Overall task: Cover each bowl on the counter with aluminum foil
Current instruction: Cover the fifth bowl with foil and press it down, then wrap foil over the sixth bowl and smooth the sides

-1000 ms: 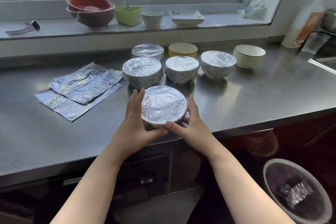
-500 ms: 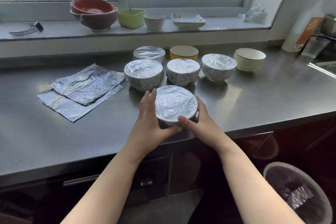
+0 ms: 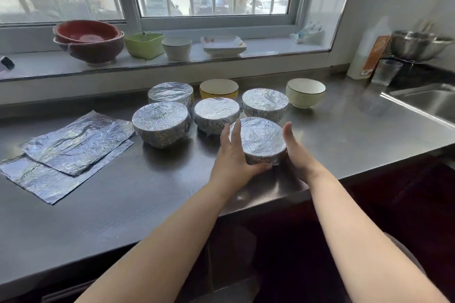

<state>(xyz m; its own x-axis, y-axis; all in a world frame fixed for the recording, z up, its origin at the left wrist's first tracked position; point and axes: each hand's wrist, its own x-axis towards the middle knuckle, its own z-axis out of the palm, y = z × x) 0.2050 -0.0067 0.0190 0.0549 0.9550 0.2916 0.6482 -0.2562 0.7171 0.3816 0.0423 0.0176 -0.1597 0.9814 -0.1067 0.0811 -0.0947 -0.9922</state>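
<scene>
A foil-covered bowl point(image 3: 259, 139) stands on the steel counter point(image 3: 357, 130), just in front of several other foil-covered bowls point(image 3: 160, 122) point(image 3: 216, 113) point(image 3: 265, 103) point(image 3: 170, 92). My left hand point(image 3: 232, 157) cups its left side, with the thumb wrapped along the front of its base. My right hand point(image 3: 295, 152) grips its right side. Two bowls are uncovered: a yellow bowl point(image 3: 218, 88) in the back row and a pale bowl point(image 3: 305, 92) at the right. Two loose foil sheets point(image 3: 73, 142) lie overlapping at the left.
On the windowsill stand stacked red bowls point(image 3: 88, 40), a green dish point(image 3: 144, 44), a white cup point(image 3: 176, 48) and a square plate point(image 3: 222, 45). A sink point(image 3: 428, 101), a glass point(image 3: 385, 71) and a steel mixing bowl point(image 3: 418, 44) are at the right.
Both hands have moved the foil-covered bowl away from the counter's front edge, up close to the row of covered bowls. The camera has tilted up.
</scene>
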